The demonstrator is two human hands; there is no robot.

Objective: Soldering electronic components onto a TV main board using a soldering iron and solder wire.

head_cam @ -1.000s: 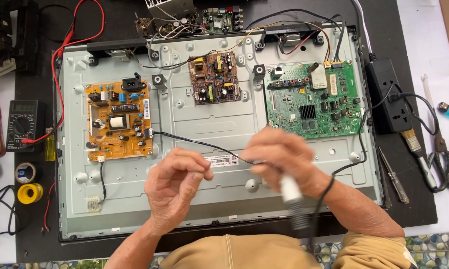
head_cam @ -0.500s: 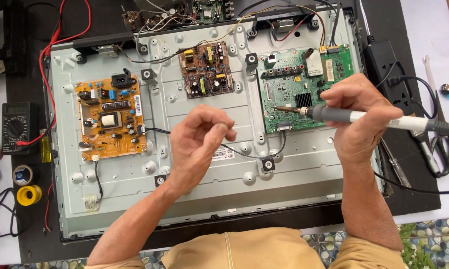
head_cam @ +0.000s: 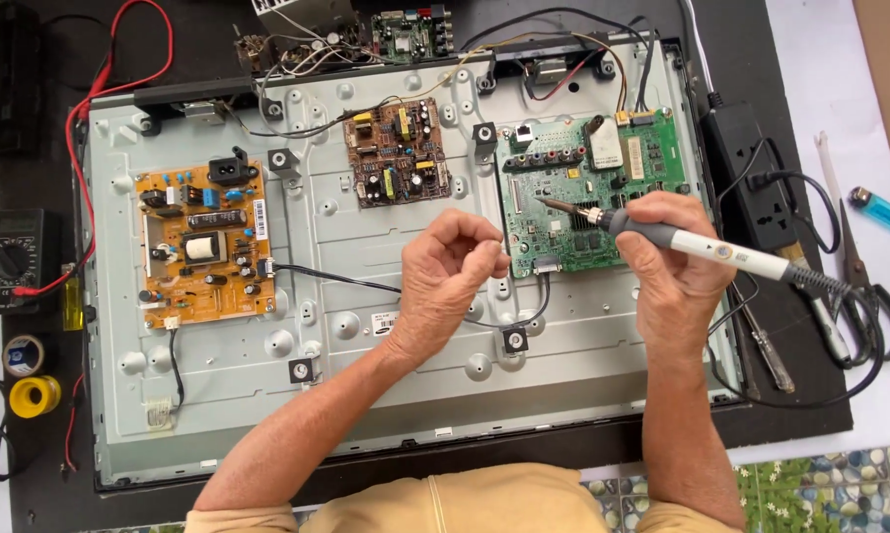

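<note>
Gripping a soldering iron [head_cam: 706,247] right of centre, right hand [head_cam: 677,266] is closed round its handle, tip resting on the green circuit board [head_cam: 593,188] in the upper right. Left hand [head_cam: 450,276] at frame centre is curled, fingertips pinching a thin black wire [head_cam: 336,278] over the metal TV back panel [head_cam: 366,395]. Orange board [head_cam: 203,242] sits at left.

Bare forearms, bare hands [head_cam: 455,271], short tan sleeves, tan shirt
</note>
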